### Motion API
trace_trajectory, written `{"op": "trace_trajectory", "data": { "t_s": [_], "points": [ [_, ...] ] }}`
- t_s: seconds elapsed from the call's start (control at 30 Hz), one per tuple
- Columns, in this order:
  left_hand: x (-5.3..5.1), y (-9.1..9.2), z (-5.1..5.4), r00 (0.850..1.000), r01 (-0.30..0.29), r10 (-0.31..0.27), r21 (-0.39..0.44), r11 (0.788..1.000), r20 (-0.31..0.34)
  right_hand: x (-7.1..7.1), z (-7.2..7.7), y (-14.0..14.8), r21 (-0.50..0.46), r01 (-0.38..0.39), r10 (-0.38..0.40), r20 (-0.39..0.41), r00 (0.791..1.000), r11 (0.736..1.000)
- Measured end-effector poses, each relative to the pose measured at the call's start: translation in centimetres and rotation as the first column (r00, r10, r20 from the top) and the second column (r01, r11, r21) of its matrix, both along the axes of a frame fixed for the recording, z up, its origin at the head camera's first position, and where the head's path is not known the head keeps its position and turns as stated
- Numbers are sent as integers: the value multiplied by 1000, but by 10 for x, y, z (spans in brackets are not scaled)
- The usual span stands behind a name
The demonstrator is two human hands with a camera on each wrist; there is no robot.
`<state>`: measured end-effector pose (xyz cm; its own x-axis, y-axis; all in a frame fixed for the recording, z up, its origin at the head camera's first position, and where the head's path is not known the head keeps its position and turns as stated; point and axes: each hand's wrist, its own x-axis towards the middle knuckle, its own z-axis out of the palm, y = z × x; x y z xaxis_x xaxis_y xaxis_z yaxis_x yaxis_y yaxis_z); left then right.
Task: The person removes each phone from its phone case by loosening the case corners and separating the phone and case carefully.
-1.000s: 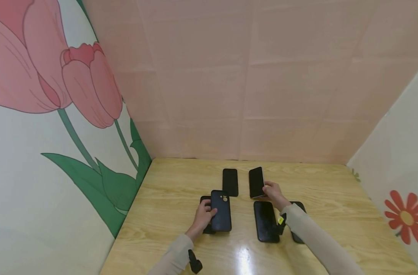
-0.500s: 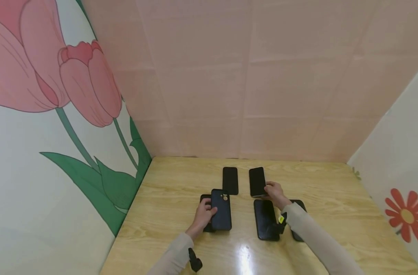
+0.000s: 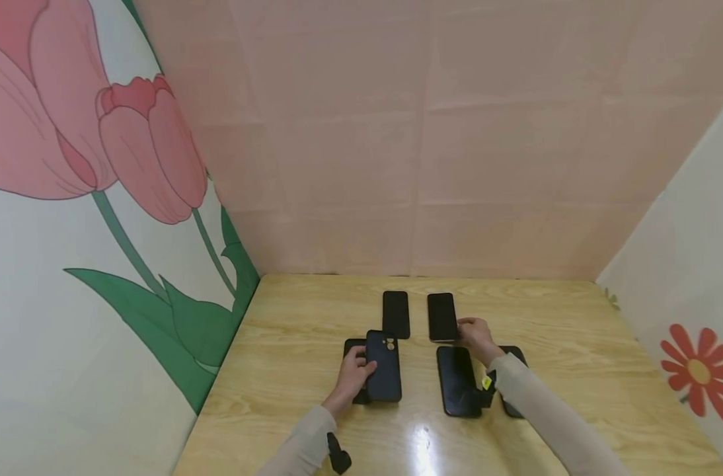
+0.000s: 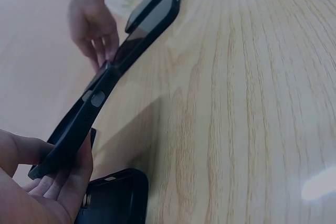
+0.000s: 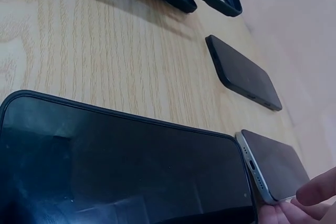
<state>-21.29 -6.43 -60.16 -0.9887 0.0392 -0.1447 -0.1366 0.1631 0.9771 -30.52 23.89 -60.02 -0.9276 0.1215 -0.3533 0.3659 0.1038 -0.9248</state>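
Note:
My left hand grips a dark blue phone case by its left edge, thumb on one face and fingers on the other. The case is raised and tilted, and its hollow inside faces away from the head camera. Under it on the table lies another black phone case, partly covered. My right hand pinches the right edge of a phone with a dark screen and silver rim. That phone lies flat or nearly so; its charging port shows in the right wrist view.
A larger black phone lies just in front of the silver-rimmed one. Farther right, another dark phone-shaped thing is partly hidden by the right sleeve. At the back stands out a flat black phone. The wooden table meets a pink wall.
The silver-rimmed phone, tilted up a second ago, has been lowered towards the table by my right hand. My left hand and the blue phone case have hardly moved.

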Motion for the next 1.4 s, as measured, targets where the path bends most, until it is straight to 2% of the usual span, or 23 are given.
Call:
{"op": "trace_trajectory", "data": {
  "t_s": [0.17,0.33,0.57,0.8,1.1,1.4],
  "points": [
    [3,0,2,1000,10,-10,18,1000,-12,1,1,-1,6,10,-10,-11,1000,1000],
    [4,2,2,999,31,-31,5,1000,-34,2,0,-2,-27,40,-40,-11,999,999],
    [3,5,0,1000,13,-13,2,1000,9,0,-4,-3,-1,74,-74,-37,997,997],
    [2,6,-3,1000,26,-26,-16,1000,9,2,-2,-3,15,83,-82,-22,996,996],
    [3,6,-9,999,48,-48,-16,999,8,6,4,-1,-53,104,-105,-11,994,993],
    [3,6,-9,998,54,-54,-27,998,11,5,3,-3,-22,121,-122,-24,992,992]
  ]
}}
